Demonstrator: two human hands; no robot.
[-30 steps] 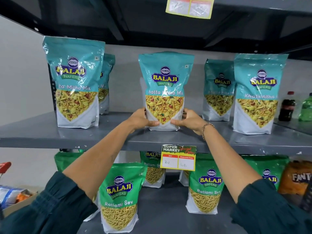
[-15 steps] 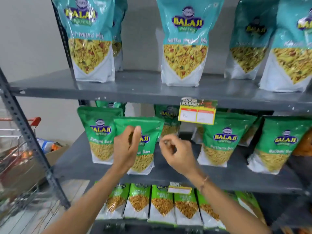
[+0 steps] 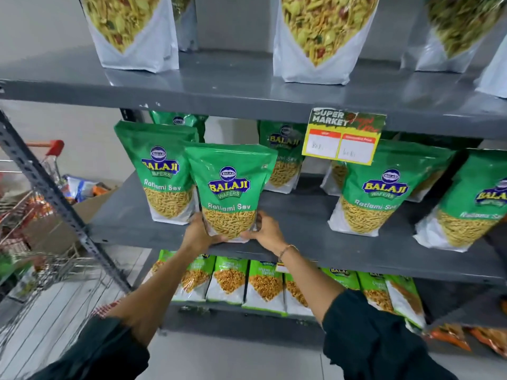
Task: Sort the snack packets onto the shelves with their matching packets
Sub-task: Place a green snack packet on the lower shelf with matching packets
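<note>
Grey metal shelving (image 3: 247, 89) is filling the view, with a pale wall behind and a wire shopping trolley (image 3: 41, 242) being glimpsed at the left edge. On the top shelf, white-bottomed pouches of a mixed snack (image 3: 315, 42) are being shown only in their lower halves. A second ago that shelf was being faced squarely, with both hands steadying a teal pouch there; now the view is being directed lower, at the middle shelf (image 3: 329, 223), where green Ratlami Sev pouches are being displayed. A yellow price tag (image 3: 343, 138) is being hung from the shelf edge above them.

One green pouch, the front Ratlami Sev packet (image 3: 231, 190), is being held upright near the front edge of the middle shelf, partly overlapping a matching pouch (image 3: 162, 174) just behind and to its left. The left hand (image 3: 199, 231) is being pressed against its lower left corner and the right hand (image 3: 264, 233) against its lower right, so the base is being clamped between them. A thin bracelet (image 3: 286, 249) is being worn on the right wrist.

The teal pouch appears to have been left settled with its kind, and attention is being given to the green row. The held packet already sits among matching ones, so it is probably being straightened or seated rather than moved elsewhere. Smaller green packets (image 3: 247, 283) are being lined up on the shelf below.
</note>
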